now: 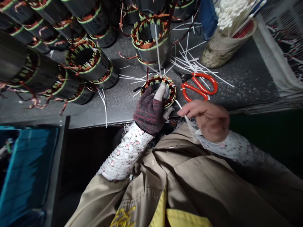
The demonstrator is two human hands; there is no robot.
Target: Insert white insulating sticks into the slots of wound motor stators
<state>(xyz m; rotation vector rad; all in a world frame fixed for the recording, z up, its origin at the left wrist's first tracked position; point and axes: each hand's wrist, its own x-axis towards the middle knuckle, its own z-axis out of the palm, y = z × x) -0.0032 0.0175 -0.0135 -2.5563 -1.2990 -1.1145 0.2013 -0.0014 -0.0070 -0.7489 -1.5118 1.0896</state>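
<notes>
A motor stator (172, 91) with copper windings and pale green slot liners stands at the bench's front edge. My left hand (151, 107), in a dark fingerless glove with wrapped fingertips, grips its near left rim, the fingers reaching over the ring. White lacing cord (158, 50) rises from the far side of the ring. To the right, my bare right hand (205, 118) pinches a white cord end (178, 103) that runs from the stator; this hand is slightly blurred. Just beyond it lie red-handled scissors (200, 85), their blades pointing left.
Stacked stators (92, 66) crowd the left and back, and one more stator (151, 44) stands behind the worked one. Loose white cords (189, 63) are scattered near a cup (217, 47) of white-tipped sticks. A white basket (279, 47) is at right, a blue crate (30, 167) lower left.
</notes>
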